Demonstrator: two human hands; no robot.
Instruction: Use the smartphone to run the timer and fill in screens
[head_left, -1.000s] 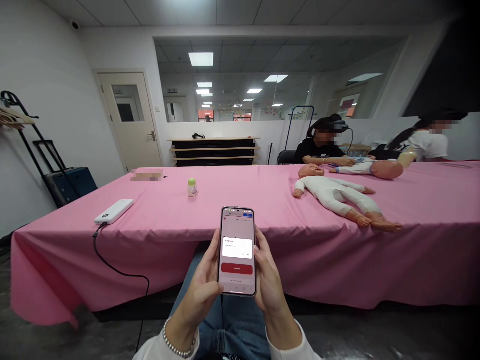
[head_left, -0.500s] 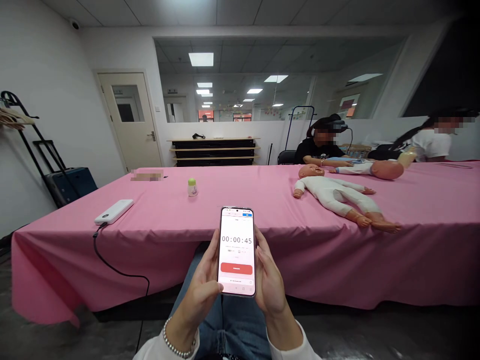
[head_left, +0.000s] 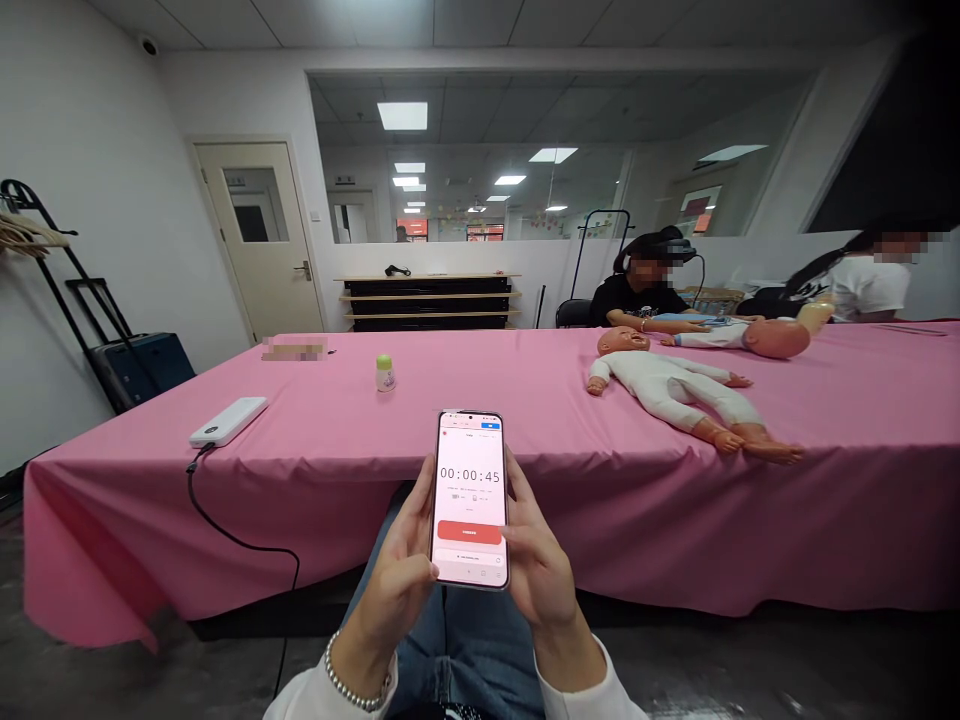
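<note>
A smartphone (head_left: 470,500) is held upright between my two hands above my lap, its lit screen showing a timer at 00:00:45 over a red button. My left hand (head_left: 405,560) wraps the left edge, thumb at the lower left corner. My right hand (head_left: 538,560) grips the right edge, and its thumb touches the right end of the red button. Fingers behind the phone are partly hidden. Just beyond lies the front edge of the pink-covered table (head_left: 337,425).
On the table are a white power bank (head_left: 229,421) with a black cable, a small green-capped bottle (head_left: 385,373), a baby doll (head_left: 664,385) in white clothes and a second doll (head_left: 776,338). A person in black (head_left: 645,290) sits across, with another person (head_left: 874,280) farther right.
My right thumb has moved left onto the edge of the red button. The phone has shifted slightly left and up. The timer still reads 45 seconds.
</note>
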